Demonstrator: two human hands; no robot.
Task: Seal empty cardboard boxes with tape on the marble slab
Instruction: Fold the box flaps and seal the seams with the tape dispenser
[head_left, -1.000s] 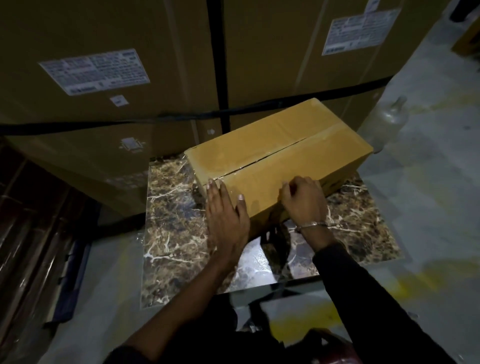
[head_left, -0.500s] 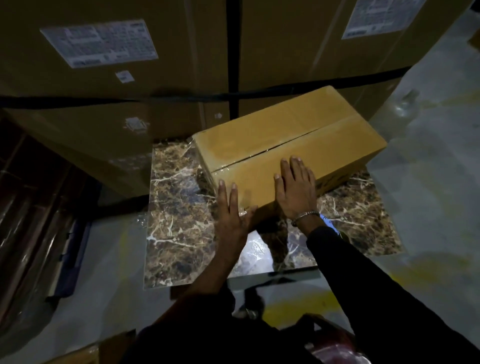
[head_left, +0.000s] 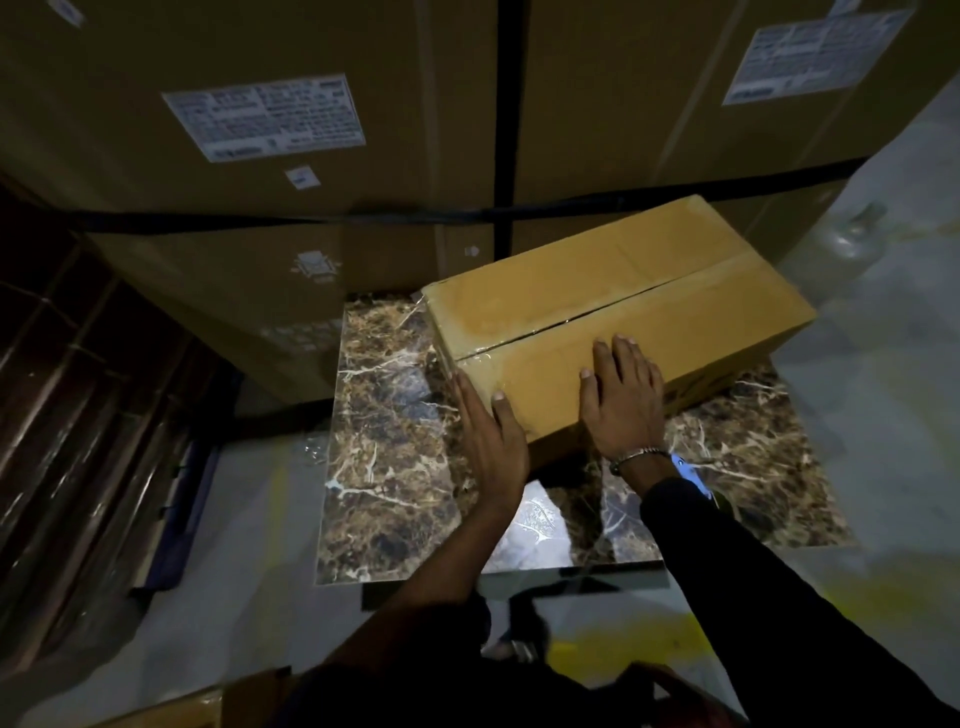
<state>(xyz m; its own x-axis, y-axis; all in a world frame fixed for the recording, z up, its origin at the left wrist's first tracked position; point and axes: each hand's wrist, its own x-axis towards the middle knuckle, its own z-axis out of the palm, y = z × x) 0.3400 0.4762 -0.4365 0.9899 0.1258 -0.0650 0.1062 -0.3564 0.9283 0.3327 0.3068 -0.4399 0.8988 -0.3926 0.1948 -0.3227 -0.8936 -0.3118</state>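
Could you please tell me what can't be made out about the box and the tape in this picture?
1. Head view: the tape roll is nowhere in view.
2. The cardboard box's near end is hidden by the left hand and right hand.
3. Text on the white labels is too small and dim.
4. The clear bottle is blurred.

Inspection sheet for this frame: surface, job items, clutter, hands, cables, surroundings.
Surface: marble slab, glossy, on the floor.
Job's things: cardboard box on the slab, flaps closed, shiny tape at the near end of the seam; no tape roll seen.
Clutter: clear plastic bottle on the floor at right.
Hands: left hand flat against the box's near corner; right hand flat on top.
Cables: nothing seen.
Surroundings: large strapped cartons behind.
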